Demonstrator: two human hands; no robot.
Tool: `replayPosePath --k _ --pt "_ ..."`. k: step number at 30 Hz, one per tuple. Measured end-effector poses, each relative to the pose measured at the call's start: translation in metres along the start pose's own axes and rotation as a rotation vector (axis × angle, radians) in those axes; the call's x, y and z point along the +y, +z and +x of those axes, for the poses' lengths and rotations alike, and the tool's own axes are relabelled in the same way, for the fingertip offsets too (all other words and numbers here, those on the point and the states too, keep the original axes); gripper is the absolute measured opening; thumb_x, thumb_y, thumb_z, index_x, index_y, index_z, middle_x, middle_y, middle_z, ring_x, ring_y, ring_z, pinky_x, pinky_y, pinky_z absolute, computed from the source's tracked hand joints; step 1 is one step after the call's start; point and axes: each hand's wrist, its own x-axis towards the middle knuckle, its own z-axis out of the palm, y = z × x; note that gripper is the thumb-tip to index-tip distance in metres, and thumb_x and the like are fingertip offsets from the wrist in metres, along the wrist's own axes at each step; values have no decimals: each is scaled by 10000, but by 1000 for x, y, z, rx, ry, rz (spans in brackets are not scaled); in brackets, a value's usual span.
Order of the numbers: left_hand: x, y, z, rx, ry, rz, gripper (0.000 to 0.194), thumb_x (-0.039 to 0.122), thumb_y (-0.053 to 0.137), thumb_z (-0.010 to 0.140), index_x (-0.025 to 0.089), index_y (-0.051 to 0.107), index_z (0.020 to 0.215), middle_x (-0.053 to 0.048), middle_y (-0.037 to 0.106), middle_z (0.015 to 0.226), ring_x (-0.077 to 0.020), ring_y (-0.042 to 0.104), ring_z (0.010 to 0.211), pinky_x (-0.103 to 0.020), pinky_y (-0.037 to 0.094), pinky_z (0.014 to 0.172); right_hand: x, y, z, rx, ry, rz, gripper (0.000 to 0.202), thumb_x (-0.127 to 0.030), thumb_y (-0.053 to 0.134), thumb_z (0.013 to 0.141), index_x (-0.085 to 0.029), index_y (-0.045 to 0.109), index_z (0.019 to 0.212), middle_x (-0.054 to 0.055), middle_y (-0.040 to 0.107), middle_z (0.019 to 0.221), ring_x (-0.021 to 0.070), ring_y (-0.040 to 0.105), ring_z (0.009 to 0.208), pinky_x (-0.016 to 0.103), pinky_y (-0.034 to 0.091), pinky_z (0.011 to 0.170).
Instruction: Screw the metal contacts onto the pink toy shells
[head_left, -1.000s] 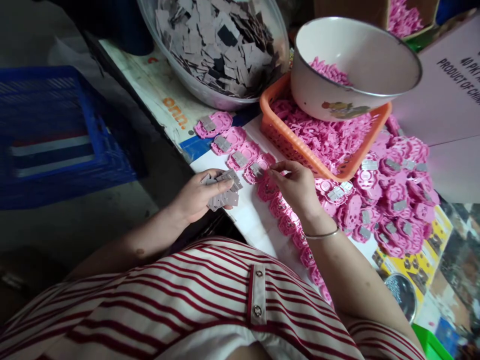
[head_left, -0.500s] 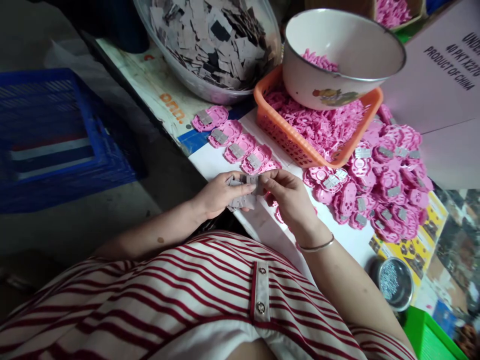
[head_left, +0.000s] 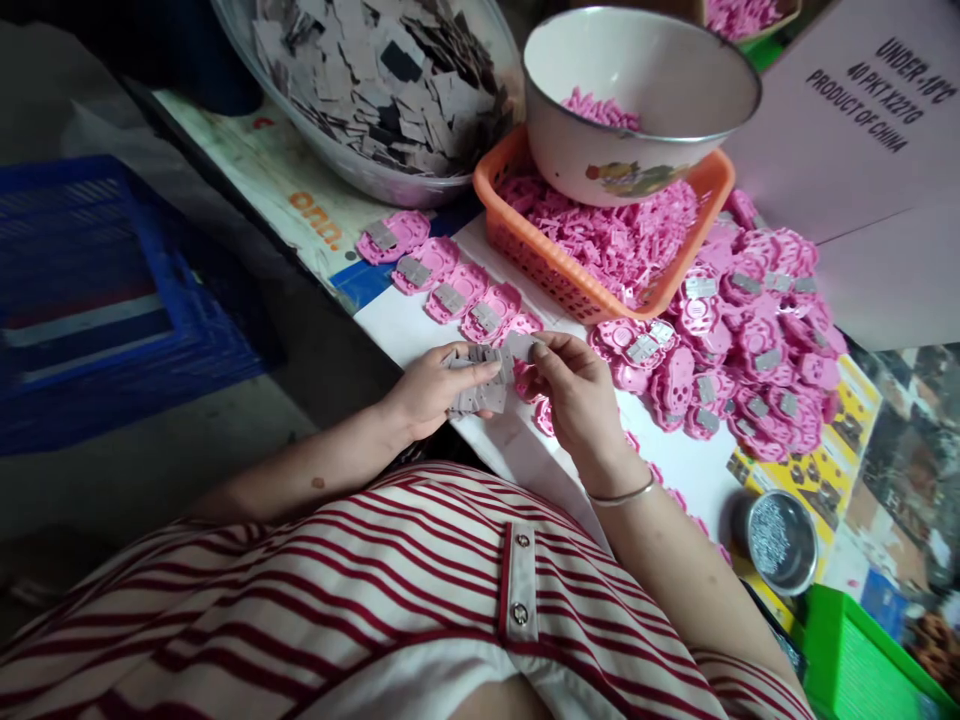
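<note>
My left hand [head_left: 431, 390] holds a fanned stack of thin grey plates [head_left: 480, 392], the thumb pressed on top. My right hand [head_left: 581, 395] pinches a single grey plate [head_left: 520, 347] between thumb and fingers, close beside the stack. Just beyond my hands, a slanting row of pink plastic shells [head_left: 448, 294] lies on the white sheet, several of them with a grey plate inside. More pink shells show partly behind my right hand and forearm.
A clear tub [head_left: 367, 180] of grey plates stands at the back. An enamel bowl [head_left: 637, 150] rests in an orange basket [head_left: 555, 280] of pink pieces. Shells are heaped [head_left: 772, 350] at right, near a metal bowl of small parts [head_left: 806, 560] and a green basket [head_left: 832, 640].
My right hand has drawn one grey plate slightly apart from the stack. The view has shifted, so the table items appear further left and a little higher.
</note>
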Motion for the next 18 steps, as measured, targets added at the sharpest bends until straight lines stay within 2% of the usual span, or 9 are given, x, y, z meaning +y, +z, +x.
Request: replayPosePath --k 4,5,7,10,14,18 --pt "2 -3 -1 -1 -4 -44 367 266 872 651 116 674 922 -35 691 794 -139 657 618 -220 579 440 7 -8 -4 81 -139 -134 262 -414 685 852 -197 583 957 -7 602 796 96 558 603 248 485 546" --pt "3 -4 -1 -5 -3 -50 362 258 869 653 114 674 922 -42 695 800 -139 656 610 -221 577 435 8 -11 -6 99 -213 -222 211 -380 677 866 -199 595 939 2 605 813 104 567 650 256 491 583" --pt "7 -8 -3 -14 2 -50 353 250 861 663 111 674 928 -48 698 805 -136 651 593 -216 570 424 9 -17 -11 110 -439 -536 103 -302 618 918 -200 630 924 33 624 872 127 585 764 277 492 667" --pt "12 -13 -5 -9 24 -35 352 248 850 682 100 674 948 -44 688 787 -126 644 581 -197 561 419 12 -22 -13 65 -733 -1023 164 -242 511 981 -202 669 967 75 653 936 161 583 844 314 461 711" --pt "16 -19 -6 42 49 -25 364 265 857 676 98 674 943 -40 690 807 -118 637 576 -195 559 418 17 -21 -3 1 -764 -1229 213 -240 484 994 -191 691 999 99 666 934 191 548 825 347 415 710" --pt "15 -20 -7 39 34 -8 373 283 865 663 103 675 929 -37 692 805 -122 644 588 -196 558 423 18 -19 8 -85 -744 -1353 250 -220 462 996 -180 705 1037 115 675 997 218 532 851 371 421 736"
